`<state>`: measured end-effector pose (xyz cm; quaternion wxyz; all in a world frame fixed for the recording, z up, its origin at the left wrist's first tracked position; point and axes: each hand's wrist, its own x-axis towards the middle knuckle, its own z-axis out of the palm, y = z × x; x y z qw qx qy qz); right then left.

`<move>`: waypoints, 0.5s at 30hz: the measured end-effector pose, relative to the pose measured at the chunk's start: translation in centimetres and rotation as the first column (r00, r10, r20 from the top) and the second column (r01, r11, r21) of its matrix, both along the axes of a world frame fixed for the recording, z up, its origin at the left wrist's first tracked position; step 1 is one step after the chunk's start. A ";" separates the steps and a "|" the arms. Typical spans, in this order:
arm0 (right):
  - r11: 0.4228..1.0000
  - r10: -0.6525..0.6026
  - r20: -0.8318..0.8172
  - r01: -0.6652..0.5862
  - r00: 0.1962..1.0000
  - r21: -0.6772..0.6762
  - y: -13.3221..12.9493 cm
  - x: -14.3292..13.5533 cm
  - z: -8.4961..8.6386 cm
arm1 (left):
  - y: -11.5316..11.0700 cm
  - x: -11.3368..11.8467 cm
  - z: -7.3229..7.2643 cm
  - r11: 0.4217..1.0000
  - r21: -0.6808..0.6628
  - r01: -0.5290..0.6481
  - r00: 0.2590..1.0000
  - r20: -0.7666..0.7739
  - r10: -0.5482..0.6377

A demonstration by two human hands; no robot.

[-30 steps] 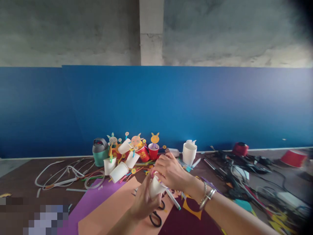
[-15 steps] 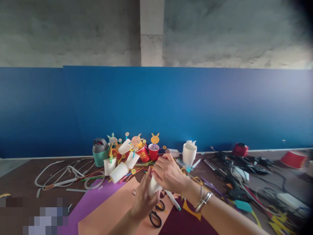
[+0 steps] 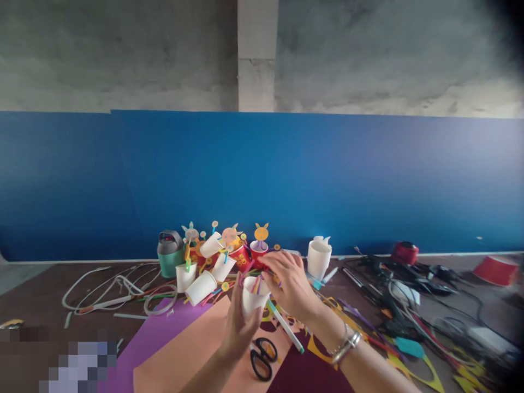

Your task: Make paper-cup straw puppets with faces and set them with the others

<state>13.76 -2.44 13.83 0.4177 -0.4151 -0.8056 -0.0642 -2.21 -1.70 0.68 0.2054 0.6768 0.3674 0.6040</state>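
A white paper cup (image 3: 254, 303) stands upright in my left hand (image 3: 239, 327), whose fingers wrap around its side. Inside the cup, thin purple strips that look like pipe cleaners (image 3: 256, 285) are visible, and a purple end pokes out past the left rim. My right hand (image 3: 290, 281), with bracelets at the wrist, hovers at the cup's right rim. Its fingers are stretched and slightly bent, apart from the thumb; the fingertips are close to the purple strips. Below the cup, black-handled scissors (image 3: 263, 359) lie on an orange paper sheet (image 3: 192, 344). A white marker (image 3: 289, 327) lies beside them.
Decorated paper cups, including a red cup (image 3: 258, 252) with an animal face, cluster at the back. A white cup (image 3: 319, 257) stands right of them. White cables (image 3: 118, 286) lie left; black cables (image 3: 409, 305) and yellow paper scraps (image 3: 426, 371) lie right. A blue partition (image 3: 262, 180) rises behind.
The cup has turned so its open top shows, with purple strips inside. My right hand has come off the cup's top and moved slightly right, its fingers loosening.
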 end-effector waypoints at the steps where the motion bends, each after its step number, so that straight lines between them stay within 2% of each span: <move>1: 0.999 -0.054 -0.093 0.054 0.994 -0.001 0.2 0.4 -0.2 | 0.0 0.0 0.4 0.999 -0.039 -0.007 0.998 0.067 0.010; 3: 0.990 -0.138 -0.284 0.122 0.949 -0.076 0.9 0.9 -1.2 | 0.0 0.1 1.0 0.993 -0.119 -0.015 0.981 0.188 0.037; 4: 0.983 -0.150 -0.361 0.100 0.920 -0.153 1.2 0.9 -2.0 | 0.0 0.2 1.3 0.988 -0.151 -0.010 0.969 0.242 0.047; 5: 0.965 -0.144 -0.419 0.034 0.896 -0.260 1.6 0.9 -2.7 | 0.0 0.3 1.5 0.984 -0.176 0.005 0.958 0.283 0.046; 7: 0.880 -0.089 -0.523 -0.179 0.847 -0.440 2.1 0.3 -4.3 | 0.0 0.5 1.6 0.979 -0.199 0.051 0.939 0.343 0.020; 10: 0.836 -0.030 -0.667 -0.348 0.744 -0.425 2.2 -0.8 -5.6 | 0.0 0.7 1.6 0.969 -0.222 0.108 0.925 0.379 -0.016; 12: 0.848 -0.012 -0.691 -0.359 0.723 -0.390 2.1 -1.2 -5.7 | -0.2 0.9 1.7 0.964 -0.243 0.110 0.922 0.386 -0.008; 15: 0.868 -0.014 -0.665 -0.321 0.747 -0.379 1.7 -1.1 -5.1 | -0.5 1.0 1.9 0.960 -0.246 0.135 0.919 0.394 -0.028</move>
